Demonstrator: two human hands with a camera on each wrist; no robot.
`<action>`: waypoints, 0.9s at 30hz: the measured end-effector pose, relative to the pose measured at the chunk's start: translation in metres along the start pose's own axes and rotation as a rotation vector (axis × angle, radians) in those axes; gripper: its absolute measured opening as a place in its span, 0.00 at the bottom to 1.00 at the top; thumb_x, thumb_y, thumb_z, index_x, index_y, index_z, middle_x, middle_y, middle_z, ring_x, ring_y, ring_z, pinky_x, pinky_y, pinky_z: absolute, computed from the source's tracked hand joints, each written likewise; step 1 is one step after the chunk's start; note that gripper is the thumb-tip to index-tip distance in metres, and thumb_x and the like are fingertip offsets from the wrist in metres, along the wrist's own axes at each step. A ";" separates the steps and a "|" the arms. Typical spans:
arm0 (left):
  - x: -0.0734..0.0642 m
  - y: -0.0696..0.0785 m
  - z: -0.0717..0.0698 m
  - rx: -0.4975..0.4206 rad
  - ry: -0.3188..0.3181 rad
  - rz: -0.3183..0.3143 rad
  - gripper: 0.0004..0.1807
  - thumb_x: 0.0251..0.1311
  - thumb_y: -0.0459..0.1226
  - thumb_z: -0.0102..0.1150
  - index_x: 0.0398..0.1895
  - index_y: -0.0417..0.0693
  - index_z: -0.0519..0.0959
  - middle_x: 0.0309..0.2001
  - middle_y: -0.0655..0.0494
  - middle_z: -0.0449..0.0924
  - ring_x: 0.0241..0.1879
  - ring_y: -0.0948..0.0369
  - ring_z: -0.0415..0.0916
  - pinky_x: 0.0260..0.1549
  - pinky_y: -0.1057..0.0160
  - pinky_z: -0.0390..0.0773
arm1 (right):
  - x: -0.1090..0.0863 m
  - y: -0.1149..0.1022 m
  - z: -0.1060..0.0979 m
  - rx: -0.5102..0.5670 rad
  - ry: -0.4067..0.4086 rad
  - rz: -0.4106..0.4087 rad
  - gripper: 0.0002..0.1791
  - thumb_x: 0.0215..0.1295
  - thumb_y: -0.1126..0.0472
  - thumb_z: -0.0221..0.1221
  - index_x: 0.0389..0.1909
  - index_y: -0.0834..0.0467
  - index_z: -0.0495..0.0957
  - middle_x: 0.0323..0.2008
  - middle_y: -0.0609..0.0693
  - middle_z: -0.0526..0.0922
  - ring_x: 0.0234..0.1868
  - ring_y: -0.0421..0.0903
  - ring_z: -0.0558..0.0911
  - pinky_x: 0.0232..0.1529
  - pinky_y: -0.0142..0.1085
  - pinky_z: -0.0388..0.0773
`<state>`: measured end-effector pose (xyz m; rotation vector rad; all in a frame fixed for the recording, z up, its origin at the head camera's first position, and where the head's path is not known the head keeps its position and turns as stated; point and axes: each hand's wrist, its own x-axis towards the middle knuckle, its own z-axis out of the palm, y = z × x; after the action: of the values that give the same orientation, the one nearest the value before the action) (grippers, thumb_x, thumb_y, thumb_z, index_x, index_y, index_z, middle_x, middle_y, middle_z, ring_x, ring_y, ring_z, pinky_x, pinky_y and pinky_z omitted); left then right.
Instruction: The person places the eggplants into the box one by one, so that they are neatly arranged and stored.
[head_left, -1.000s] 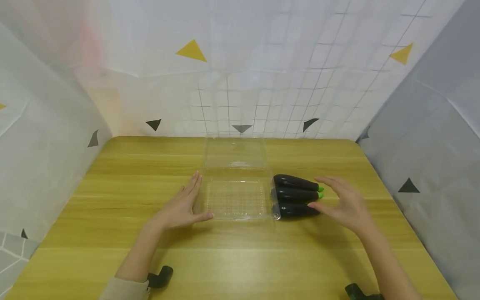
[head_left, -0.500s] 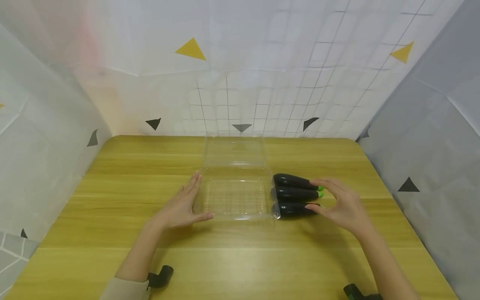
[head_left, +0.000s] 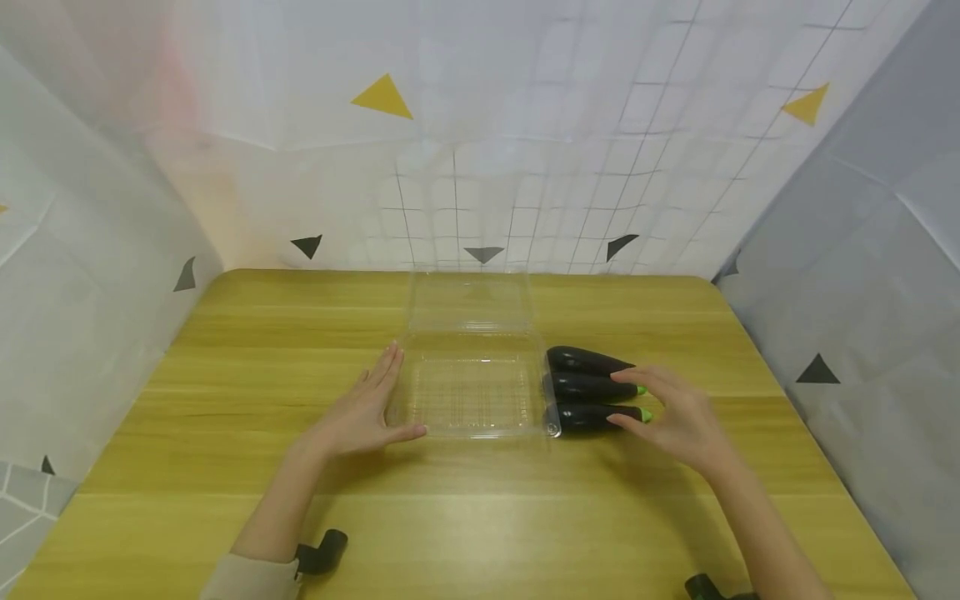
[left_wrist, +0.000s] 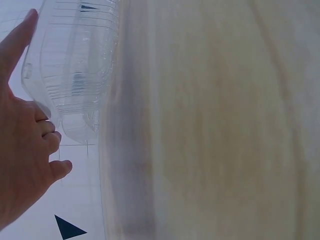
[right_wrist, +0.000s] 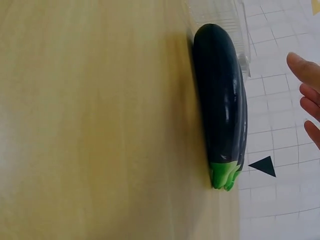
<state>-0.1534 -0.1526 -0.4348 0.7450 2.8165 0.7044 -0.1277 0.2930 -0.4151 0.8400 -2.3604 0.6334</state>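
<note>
Right hand (head_left: 678, 417), digits apart, over three crosswise eggplants (head_left: 585, 387), green stems (head_left: 646, 415) rightward; left hand (head_left: 362, 418), digits spread, at clear container (head_left: 471, 396).

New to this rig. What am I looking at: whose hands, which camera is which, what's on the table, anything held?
No robot: a person works with two bare hands. The head picture comes from a camera worn on the head, looking forward and down. The other two come from cameras on each wrist, so they look turned sideways.

On the yellowish wood-grain table is a clear plastic rectangular container, its clear lid folded open at the back. To its right lie three long, glossy dark eggplants.

The left hand rests against the container's left side. The right hand hovers over the eggplants; the right wrist view shows a gap, so it appears to hold nothing.
</note>
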 end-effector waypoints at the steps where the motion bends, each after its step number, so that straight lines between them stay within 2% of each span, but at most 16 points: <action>1: 0.000 0.000 0.000 -0.001 0.000 0.000 0.63 0.53 0.65 0.59 0.76 0.41 0.34 0.77 0.48 0.25 0.75 0.53 0.30 0.70 0.45 0.40 | -0.001 0.000 0.001 0.003 -0.003 -0.001 0.33 0.57 0.31 0.57 0.48 0.54 0.82 0.42 0.46 0.83 0.43 0.47 0.81 0.49 0.17 0.69; 5: 0.000 0.000 0.000 -0.004 0.000 0.002 0.63 0.53 0.64 0.60 0.76 0.41 0.34 0.77 0.48 0.26 0.75 0.52 0.30 0.70 0.44 0.41 | -0.005 0.003 0.004 0.044 -0.033 -0.001 0.30 0.54 0.37 0.66 0.48 0.56 0.82 0.42 0.47 0.83 0.43 0.47 0.81 0.50 0.18 0.69; 8: 0.001 0.000 0.000 -0.003 0.000 0.000 0.63 0.53 0.64 0.60 0.76 0.41 0.34 0.77 0.49 0.25 0.75 0.51 0.31 0.70 0.44 0.41 | -0.007 0.004 0.006 0.074 -0.064 0.004 0.28 0.45 0.49 0.75 0.48 0.57 0.82 0.42 0.48 0.84 0.44 0.47 0.81 0.52 0.18 0.68; 11: 0.001 0.001 -0.001 -0.007 -0.001 -0.003 0.63 0.53 0.64 0.60 0.76 0.41 0.34 0.77 0.49 0.25 0.75 0.50 0.32 0.70 0.44 0.42 | -0.009 0.005 0.009 0.054 -0.091 0.006 0.30 0.37 0.59 0.78 0.47 0.58 0.82 0.43 0.47 0.84 0.45 0.48 0.82 0.53 0.18 0.68; 14: 0.000 0.002 -0.002 -0.015 -0.001 -0.002 0.63 0.53 0.64 0.60 0.76 0.41 0.34 0.77 0.50 0.24 0.74 0.50 0.31 0.69 0.44 0.42 | -0.010 0.006 0.013 0.019 -0.121 0.017 0.31 0.33 0.60 0.79 0.45 0.58 0.83 0.43 0.47 0.85 0.45 0.48 0.82 0.49 0.22 0.73; 18: 0.000 0.003 -0.002 -0.019 0.006 0.005 0.63 0.53 0.64 0.60 0.76 0.41 0.34 0.77 0.49 0.24 0.75 0.51 0.29 0.69 0.44 0.42 | -0.013 0.005 0.018 0.005 -0.170 0.054 0.31 0.34 0.59 0.79 0.46 0.58 0.83 0.43 0.48 0.85 0.44 0.49 0.83 0.41 0.38 0.81; 20: 0.000 0.003 -0.002 -0.018 0.008 0.010 0.63 0.53 0.64 0.60 0.76 0.41 0.34 0.77 0.49 0.24 0.75 0.51 0.30 0.69 0.44 0.42 | -0.014 0.004 0.020 0.015 -0.196 0.080 0.30 0.36 0.59 0.79 0.46 0.58 0.82 0.44 0.49 0.85 0.44 0.50 0.83 0.41 0.43 0.81; 27: 0.000 0.003 -0.002 -0.024 0.005 0.006 0.63 0.53 0.64 0.61 0.76 0.42 0.34 0.77 0.50 0.24 0.74 0.53 0.30 0.70 0.46 0.42 | -0.018 0.005 0.023 0.028 -0.257 0.147 0.28 0.40 0.59 0.77 0.47 0.57 0.82 0.45 0.51 0.84 0.45 0.52 0.83 0.42 0.47 0.81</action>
<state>-0.1526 -0.1509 -0.4315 0.7494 2.8064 0.7402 -0.1273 0.2908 -0.4448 0.8056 -2.6706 0.6523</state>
